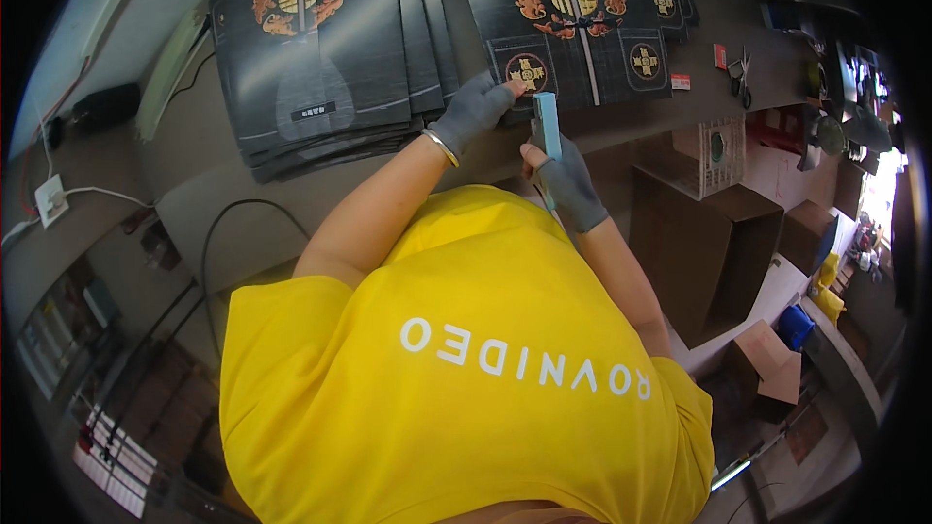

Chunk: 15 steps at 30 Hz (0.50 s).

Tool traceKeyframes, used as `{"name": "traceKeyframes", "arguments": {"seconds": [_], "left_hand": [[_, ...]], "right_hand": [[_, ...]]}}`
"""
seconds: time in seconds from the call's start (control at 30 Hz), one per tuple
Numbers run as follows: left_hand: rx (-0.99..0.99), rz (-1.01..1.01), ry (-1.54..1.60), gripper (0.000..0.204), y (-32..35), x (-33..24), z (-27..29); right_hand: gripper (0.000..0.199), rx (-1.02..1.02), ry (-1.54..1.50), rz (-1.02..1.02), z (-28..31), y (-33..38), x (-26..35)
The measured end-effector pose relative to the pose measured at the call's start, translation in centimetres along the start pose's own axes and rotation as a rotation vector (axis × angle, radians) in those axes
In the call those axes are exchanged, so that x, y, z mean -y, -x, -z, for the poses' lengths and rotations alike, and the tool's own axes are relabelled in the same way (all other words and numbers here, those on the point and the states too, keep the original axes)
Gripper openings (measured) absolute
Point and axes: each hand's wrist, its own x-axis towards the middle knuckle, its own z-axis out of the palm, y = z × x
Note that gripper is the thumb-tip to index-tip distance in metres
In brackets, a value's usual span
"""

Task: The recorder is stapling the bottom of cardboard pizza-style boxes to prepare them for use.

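My left hand (473, 116), in a grey glove with bare fingertips, pinches the near left corner of a flat black printed sheet (553, 44) with gold and orange designs. In my right hand (573, 182), gloved the same way, a narrow light-blue tool (547, 124) stands upright; it looks like a stapler. Its upper end is beside the sheet's near edge, close to my left fingertips. My right fingers wrap round its lower part and hide it. A stack of similar black sheets (359, 68) lies to the left on the table.
Right of the sheet lie two small red boxes (681, 82) and a pair of scissors (743, 76). Below the table's right side stand an open cardboard box (694, 252) and a pale plastic basket (720, 150). A black cable (209, 233) loops at the left, near a white socket (50, 199).
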Motion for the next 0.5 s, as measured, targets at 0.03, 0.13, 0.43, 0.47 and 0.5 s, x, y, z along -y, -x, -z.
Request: {"name": "traceKeyframes", "arguments": {"seconds": [0.03,0.13,0.43,0.47,0.5], "left_hand": [[0.004,0.024,-0.01,0.031,0.1,0.1,0.1],[0.026,0.042,-0.047,0.029,0.2,-0.1,0.1],[-0.119,-0.143,-0.044,0.027,1.1,-2.4,-0.6],[-0.089,-0.001,0.043,0.03,1.6,-3.8,-0.3],[-0.084,-0.003,0.039,0.03,1.7,-4.9,0.2]], "right_hand": [[0.018,-0.002,0.002,-0.001,-0.2,0.0,0.3],[0.016,-0.062,0.073,-0.005,-0.4,0.1,1.1],[0.024,-0.015,0.12,-0.009,1.1,-0.9,0.7],[0.025,-0.162,0.178,0.099,2.5,-1.2,0.4],[0.026,-0.302,0.238,0.214,3.8,-1.8,0.4]]}}
